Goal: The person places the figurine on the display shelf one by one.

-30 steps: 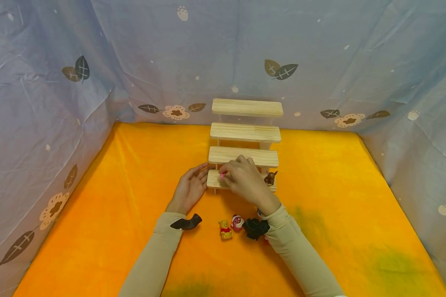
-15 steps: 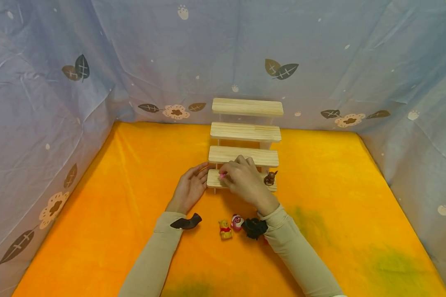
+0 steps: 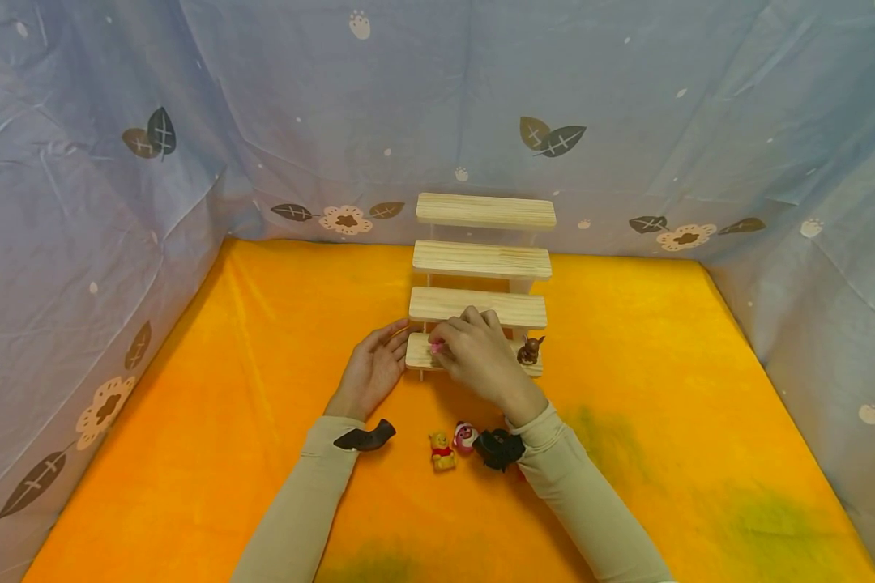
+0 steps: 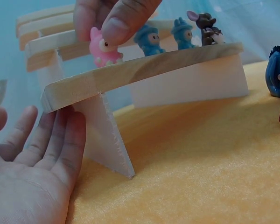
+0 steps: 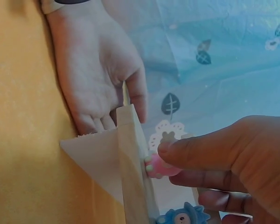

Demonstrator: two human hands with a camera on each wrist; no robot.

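A pink figurine [image 4: 102, 52] sits at the left end of the lowest step [image 3: 418, 351] of a wooden stepped stand. The thumb and forefinger of my right hand [image 3: 484, 356] pinch it from above. Beside that end, my left hand [image 3: 370, 371] lies palm up, its relaxed fingers touching the underside of the board in the left wrist view. Along the same step stand two blue figurines [image 4: 149, 41] and, at the right end, a brown figurine with pink ears [image 4: 208, 29]. In the head view, my right hand hides the blue ones.
Three higher wooden steps [image 3: 484, 212] rise behind. On the orange cloth in front lie a yellow bear figurine [image 3: 443, 453] in a red shirt and a pink-and-white figurine [image 3: 465, 437]. A blue donkey figurine [image 4: 275, 72] is near my right forearm. Patterned fabric walls [image 3: 299, 97] enclose the area.
Both hands stay almost in place. The right fingers shift slightly around the pink figurine on the step.
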